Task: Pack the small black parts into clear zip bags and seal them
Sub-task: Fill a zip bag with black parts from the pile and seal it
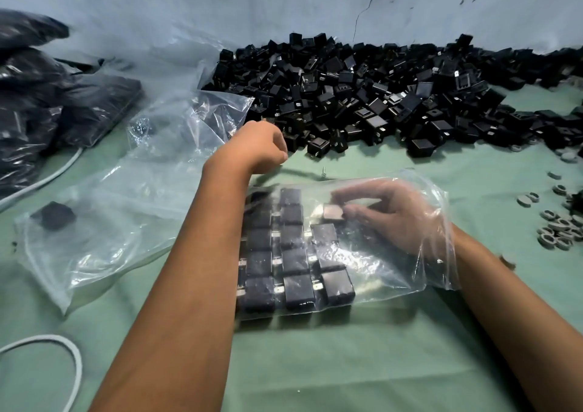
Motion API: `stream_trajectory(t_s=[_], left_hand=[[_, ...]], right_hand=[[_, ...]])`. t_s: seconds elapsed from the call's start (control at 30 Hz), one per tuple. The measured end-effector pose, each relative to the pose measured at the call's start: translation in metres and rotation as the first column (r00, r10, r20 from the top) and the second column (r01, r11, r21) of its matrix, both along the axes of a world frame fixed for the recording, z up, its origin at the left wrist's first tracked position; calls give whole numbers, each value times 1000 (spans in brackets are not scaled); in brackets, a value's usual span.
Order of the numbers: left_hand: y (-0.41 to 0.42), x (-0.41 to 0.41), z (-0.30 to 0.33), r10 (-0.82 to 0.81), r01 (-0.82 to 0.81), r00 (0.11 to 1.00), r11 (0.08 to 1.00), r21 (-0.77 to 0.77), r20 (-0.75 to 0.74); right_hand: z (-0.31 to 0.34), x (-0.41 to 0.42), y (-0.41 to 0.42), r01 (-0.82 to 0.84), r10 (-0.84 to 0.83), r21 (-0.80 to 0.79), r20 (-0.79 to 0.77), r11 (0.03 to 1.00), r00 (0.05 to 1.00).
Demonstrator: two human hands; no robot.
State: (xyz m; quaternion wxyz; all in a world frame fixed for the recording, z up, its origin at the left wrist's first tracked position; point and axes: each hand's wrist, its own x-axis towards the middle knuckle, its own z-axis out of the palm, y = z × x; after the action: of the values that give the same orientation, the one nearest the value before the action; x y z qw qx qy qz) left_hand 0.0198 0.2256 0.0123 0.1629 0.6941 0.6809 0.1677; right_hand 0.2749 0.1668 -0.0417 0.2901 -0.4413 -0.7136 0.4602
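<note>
Risks first. The zip bag lies flat at about 4 o'clock from frame centre with its mouth to the right, and the right hand is pushed in through that mouth. The parts inside sit in neat rows along the bag's left half. A careless pull-out could drag the film and knock the rows crooked, and then the bag may not lie flat enough to seal. The part being placed is tilted and not yet seated, so it could land on top of a neighbour instead of in the gap. The left forearm crosses over the bag's left edge and could shift the whole bag if it sweeps back.

Right hand: inside the bag, fingers bent, thumb and fingertips pinching that one part at roughly 12 o'clock of the third row. Partly closed, grasping.

Left hand: reached out to the near edge of the loose pile at 12 o'clock, fingers curled down. It looks like it is picking up a part, but the back of the hand hides the fingertips, so I cannot tell whether it holds anything.

Spare empty bags lie at 9 o'clock, one with a single part in it. Filled dark bags are stacked at 10 o'clock. Small grey rings are scattered at 3 o'clock. All on a green table cover.
</note>
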Motion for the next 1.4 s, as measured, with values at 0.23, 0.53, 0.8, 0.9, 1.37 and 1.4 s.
stream_trajectory(t_s=[0.23, 0.53, 0.8, 0.9, 1.37, 1.4], left_hand=[[7, -4, -6, 120, -124, 989, 991, 39, 88], [5, 3, -13, 93, -93, 996, 995, 29, 1], [3, 1, -9, 143, -145, 986, 989, 20, 90], [5, 1, -5, 103, -105, 973, 994, 0, 205], [-16, 94, 4, -424, 395, 780, 904, 164, 460], [-17, 99, 1, -418, 385, 784, 907, 168, 459]], right_hand=[[4, -9, -3, -1, -6, 168, 39, 986, 999], [9, -23, -10, -86, 60, 298, 94, 951, 994], [1, -16, -6, -1, 1, 40, -5, 999, 1000], [5, -3, 3, 48, -58, -155, -60, 987, 997], [14, 64, 35, 451, -465, -142, -435, 881, 771], [16, 64, 33, 374, -383, -114, -459, 920, 802]])
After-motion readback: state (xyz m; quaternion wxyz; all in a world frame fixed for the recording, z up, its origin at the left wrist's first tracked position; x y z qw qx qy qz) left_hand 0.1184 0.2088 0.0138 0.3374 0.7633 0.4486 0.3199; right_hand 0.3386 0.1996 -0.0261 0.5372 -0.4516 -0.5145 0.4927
